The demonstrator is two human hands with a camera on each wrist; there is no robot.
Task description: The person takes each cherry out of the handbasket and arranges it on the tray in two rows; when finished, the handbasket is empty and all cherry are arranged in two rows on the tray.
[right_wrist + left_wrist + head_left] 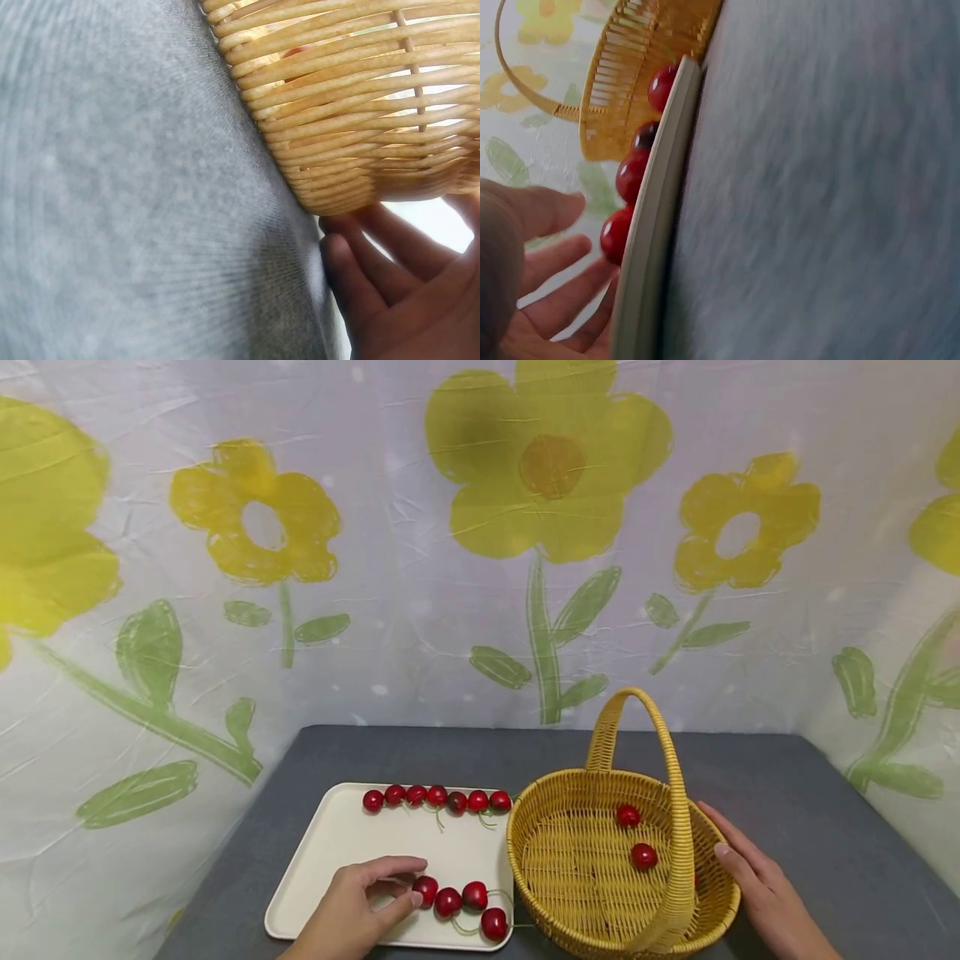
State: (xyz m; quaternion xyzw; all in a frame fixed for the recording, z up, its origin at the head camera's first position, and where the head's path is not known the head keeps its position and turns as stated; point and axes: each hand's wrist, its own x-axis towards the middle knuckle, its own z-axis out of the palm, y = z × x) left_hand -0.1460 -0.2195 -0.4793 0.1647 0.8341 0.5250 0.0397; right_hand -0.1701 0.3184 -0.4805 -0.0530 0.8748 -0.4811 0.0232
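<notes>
My left hand [356, 902] is over the near side of a white tray [315, 877], thumb and fingers spread beside the leftmost cherry [425, 890] of a near group. In the left wrist view, the thumb [559, 210] stands apart from that cherry. Several red cherries with green stems make up the group, including one [494, 924] by the tray's right edge. My right hand [768, 885] rests against the right outer side of a yellow wicker basket [547, 902]. Two cherries, one farther back [627, 816] and one nearer [643, 857], show inside; the handle hides part of the interior.
Along the tray's far edge lies a row of several cherries [437, 796]. The basket's tall arched handle [678, 827] rises above its rim, and its left side meets the tray's right edge. A grey tabletop [450, 747] lies beneath; behind hangs a flower-printed cloth [405, 635].
</notes>
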